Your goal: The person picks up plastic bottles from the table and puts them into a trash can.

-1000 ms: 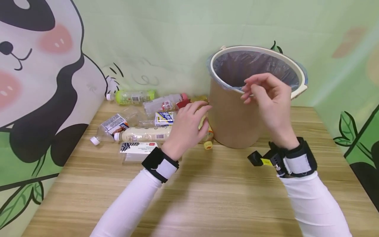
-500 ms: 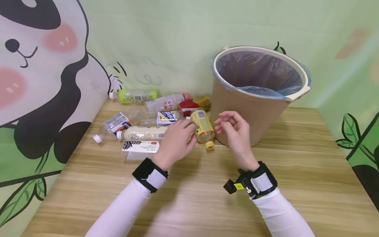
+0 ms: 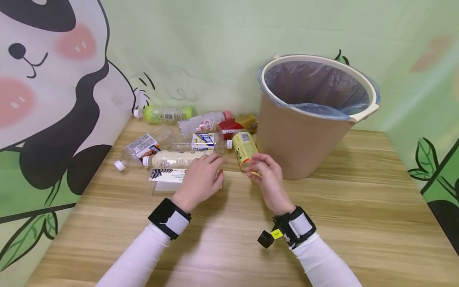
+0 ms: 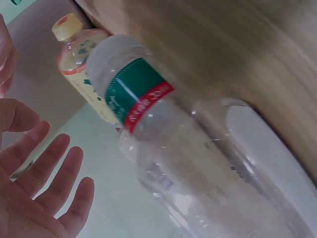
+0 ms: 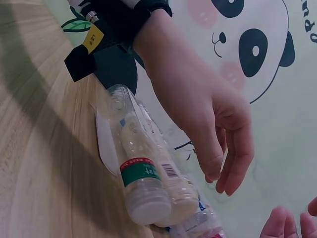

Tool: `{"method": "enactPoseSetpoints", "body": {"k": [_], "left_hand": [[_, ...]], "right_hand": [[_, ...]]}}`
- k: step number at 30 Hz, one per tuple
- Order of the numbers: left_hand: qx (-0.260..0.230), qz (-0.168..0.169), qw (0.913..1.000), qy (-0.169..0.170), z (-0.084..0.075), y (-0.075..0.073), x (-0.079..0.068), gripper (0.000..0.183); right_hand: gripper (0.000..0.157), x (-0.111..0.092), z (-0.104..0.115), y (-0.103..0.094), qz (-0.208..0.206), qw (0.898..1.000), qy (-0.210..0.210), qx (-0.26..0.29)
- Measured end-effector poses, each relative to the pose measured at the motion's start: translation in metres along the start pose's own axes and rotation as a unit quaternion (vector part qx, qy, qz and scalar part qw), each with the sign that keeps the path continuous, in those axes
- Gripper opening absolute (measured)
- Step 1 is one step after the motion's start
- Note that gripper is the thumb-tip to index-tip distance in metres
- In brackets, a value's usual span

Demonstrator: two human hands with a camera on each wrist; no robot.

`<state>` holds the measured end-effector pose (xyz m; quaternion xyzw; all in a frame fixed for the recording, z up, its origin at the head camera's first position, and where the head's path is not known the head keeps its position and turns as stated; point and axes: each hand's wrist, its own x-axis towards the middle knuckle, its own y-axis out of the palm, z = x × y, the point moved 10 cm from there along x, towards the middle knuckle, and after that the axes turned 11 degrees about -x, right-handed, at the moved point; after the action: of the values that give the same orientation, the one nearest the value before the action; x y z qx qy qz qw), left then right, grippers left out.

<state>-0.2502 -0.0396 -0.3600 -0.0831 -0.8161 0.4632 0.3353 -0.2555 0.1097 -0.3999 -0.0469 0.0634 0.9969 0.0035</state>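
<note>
My left hand [image 3: 201, 179] hovers with loosely bent fingers over the near bottles, beside a cream-labelled bottle [image 3: 179, 158]. Under it lies a clear bottle [image 4: 163, 148] with a green and red label band, mostly hidden by the hand in the head view. In the left wrist view the left fingers [image 4: 52, 168] are spread and hold nothing. My right hand [image 3: 269, 181] has loosely curved fingers close to the capped end of a yellow-labelled bottle [image 3: 245, 148]. From the left wrist that bottle's yellow cap [image 4: 67, 27] shows apart from the right fingertips [image 4: 6, 62].
A brown bin [image 3: 294, 139] with a blue liner stands behind and right of the hands. More bottles lie to the left, including a green-labelled bottle [image 3: 168, 114] by the wall and a clear bottle [image 3: 143, 149]. A red and gold wrapper [image 3: 231, 126] lies by the bin.
My right hand has come down and left from the bin's opening to the yellow-labelled bottle. The left hand has shifted left and nearer to me. The bottles have stayed put.
</note>
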Motion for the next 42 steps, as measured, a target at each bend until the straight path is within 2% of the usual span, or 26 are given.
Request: {"method": "enactPoseSetpoints", "body": {"k": [13, 24, 29, 32, 37, 42], "left_hand": [[-0.015, 0.016, 0.9997, -0.008, 0.02, -0.003, -0.014, 0.03], [-0.005, 0.027, 0.9994, -0.021, 0.057, -0.031, -0.018, 0.031], [0.003, 0.006, 0.9991, -0.041, 0.089, -0.053, -0.015, 0.033], [0.007, 0.001, 0.9978, -0.065, 0.113, -0.066, -0.015, 0.035], [0.026, 0.018, 0.9919, -0.123, 0.156, -0.082, -0.02, 0.041], [0.019, 0.044, 0.9811, -0.187, 0.195, -0.087, -0.029, 0.05]], "right_hand": [[0.028, -0.002, -0.024, 0.017, 0.019, 0.999, 0.04, 0.031], [0.033, 0.0, -0.03, 0.054, 0.048, 0.995, 0.061, 0.066], [0.039, 0.004, -0.026, 0.076, 0.058, 0.99, 0.068, 0.107], [0.042, 0.004, -0.025, 0.089, 0.067, 0.985, 0.084, 0.134], [0.045, 0.003, -0.025, 0.106, 0.083, 0.981, 0.103, 0.142], [0.041, 0.0, -0.028, 0.113, 0.093, 0.981, 0.11, 0.132]]}}
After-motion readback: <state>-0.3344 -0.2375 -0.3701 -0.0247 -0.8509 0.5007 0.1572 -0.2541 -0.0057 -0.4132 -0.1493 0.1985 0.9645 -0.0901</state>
